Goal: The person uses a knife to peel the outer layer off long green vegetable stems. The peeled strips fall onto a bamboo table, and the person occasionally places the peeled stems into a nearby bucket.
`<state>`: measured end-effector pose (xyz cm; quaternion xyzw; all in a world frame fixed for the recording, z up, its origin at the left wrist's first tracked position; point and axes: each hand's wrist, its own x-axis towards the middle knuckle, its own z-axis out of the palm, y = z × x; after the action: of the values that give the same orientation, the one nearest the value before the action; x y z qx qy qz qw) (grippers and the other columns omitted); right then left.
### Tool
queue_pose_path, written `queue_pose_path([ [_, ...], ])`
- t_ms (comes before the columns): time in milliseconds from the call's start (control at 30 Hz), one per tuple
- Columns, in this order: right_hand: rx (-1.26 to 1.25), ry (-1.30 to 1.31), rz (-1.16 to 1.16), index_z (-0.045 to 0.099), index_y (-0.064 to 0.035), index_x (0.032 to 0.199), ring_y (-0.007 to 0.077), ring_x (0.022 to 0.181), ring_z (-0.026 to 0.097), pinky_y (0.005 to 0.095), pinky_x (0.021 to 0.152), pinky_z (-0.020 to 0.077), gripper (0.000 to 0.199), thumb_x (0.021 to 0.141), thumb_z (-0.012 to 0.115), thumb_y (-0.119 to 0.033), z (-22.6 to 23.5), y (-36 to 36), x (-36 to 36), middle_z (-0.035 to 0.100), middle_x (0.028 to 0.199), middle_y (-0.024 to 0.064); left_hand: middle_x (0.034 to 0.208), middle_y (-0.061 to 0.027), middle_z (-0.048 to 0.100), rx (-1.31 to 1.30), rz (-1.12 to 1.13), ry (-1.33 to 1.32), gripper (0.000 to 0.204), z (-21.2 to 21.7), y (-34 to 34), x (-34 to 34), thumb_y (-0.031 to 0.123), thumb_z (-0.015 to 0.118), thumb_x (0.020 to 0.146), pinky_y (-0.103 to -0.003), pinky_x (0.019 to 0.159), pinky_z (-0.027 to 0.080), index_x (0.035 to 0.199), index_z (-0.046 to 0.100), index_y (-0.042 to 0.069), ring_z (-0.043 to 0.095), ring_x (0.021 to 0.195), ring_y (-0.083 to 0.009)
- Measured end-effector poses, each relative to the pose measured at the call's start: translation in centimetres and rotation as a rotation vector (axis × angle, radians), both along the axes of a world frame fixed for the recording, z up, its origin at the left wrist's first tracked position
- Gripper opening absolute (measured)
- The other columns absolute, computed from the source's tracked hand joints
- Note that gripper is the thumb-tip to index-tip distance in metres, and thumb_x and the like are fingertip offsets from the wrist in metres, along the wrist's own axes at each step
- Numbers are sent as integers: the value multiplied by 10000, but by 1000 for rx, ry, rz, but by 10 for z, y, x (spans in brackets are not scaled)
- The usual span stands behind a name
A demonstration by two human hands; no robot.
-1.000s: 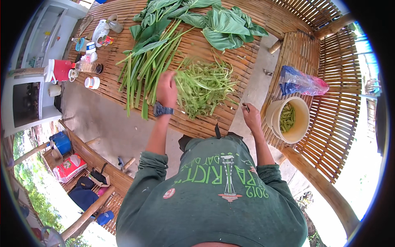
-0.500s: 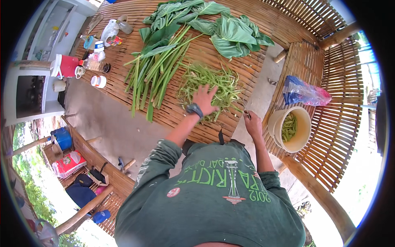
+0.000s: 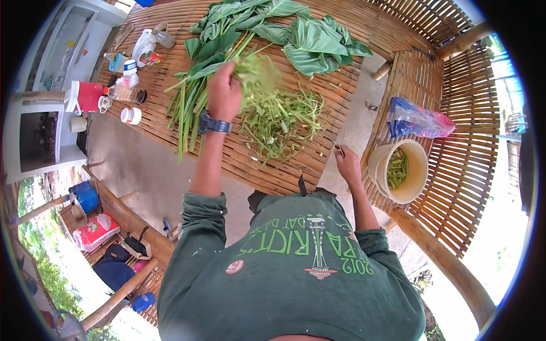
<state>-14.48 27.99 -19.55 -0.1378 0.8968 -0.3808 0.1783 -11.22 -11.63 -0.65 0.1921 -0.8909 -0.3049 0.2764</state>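
Observation:
My left hand (image 3: 223,94), with a dark watch on its wrist, is closed on a bunch of green peelings (image 3: 256,77) that hangs blurred over the table. Below it a loose pile of pale green peelings (image 3: 284,122) is spread on the bamboo slats. Long green leaf stalks (image 3: 190,108) lie just left of that hand, with broad green leaves (image 3: 318,45) beyond. Past the table's right edge, my right hand (image 3: 349,166) is closed around a thin, dark, knife-like tool (image 3: 340,150), mostly hidden by the fingers.
A white bucket (image 3: 421,182) holding cut green pieces (image 3: 397,169) stands on the bamboo bench at right, beside a blue and pink plastic bag (image 3: 418,119). Bottles, a white-lidded jar (image 3: 131,116) and a red jug (image 3: 85,96) sit at the table's left end.
My left hand has closed on some peelings and lifted them off the pile, moving left and away from me. My right hand has barely moved.

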Motion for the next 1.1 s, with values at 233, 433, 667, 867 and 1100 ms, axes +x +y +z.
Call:
queue_pose_path([
  [233,-4,23,-55,725,-32,1139,465,957,688,514,844,537,296,979,674,-275,-3,-1,-1,722,996,254,1214,-196,698,-62,-126,156,359,34,5,-21,-60,615,903,-432,896,556,1250,664,20,687,1063,-393],
  [433,-57,91,-23,713,-30,1128,470,938,678,515,822,542,271,966,682,-245,-10,-2,4,714,982,253,1490,-274,512,-170,-172,-407,691,-57,10,-16,120,755,895,-499,1203,378,1523,470,68,461,1407,-447],
  [667,-1,255,101,643,-106,1275,407,934,694,498,801,582,386,934,717,-272,-3,-64,-15,661,1136,171,1356,-247,601,-106,-174,-496,529,-124,35,9,136,744,903,-501,1107,451,1390,579,10,548,1288,-428],
  [867,285,179,152,583,-115,1356,396,971,718,492,830,602,508,920,727,-331,2,-139,-41,626,1255,173,1298,-210,636,-67,-87,-490,445,-155,29,33,150,747,902,-497,1077,473,1309,632,9,570,1250,-400],
  [1100,-38,18,409,658,-37,1095,413,899,688,516,770,533,324,950,690,-325,-26,-150,-12,689,915,217,1287,-215,637,-110,136,-421,398,-169,-33,69,154,712,930,-502,1060,472,1300,637,29,571,1249,-405],
])
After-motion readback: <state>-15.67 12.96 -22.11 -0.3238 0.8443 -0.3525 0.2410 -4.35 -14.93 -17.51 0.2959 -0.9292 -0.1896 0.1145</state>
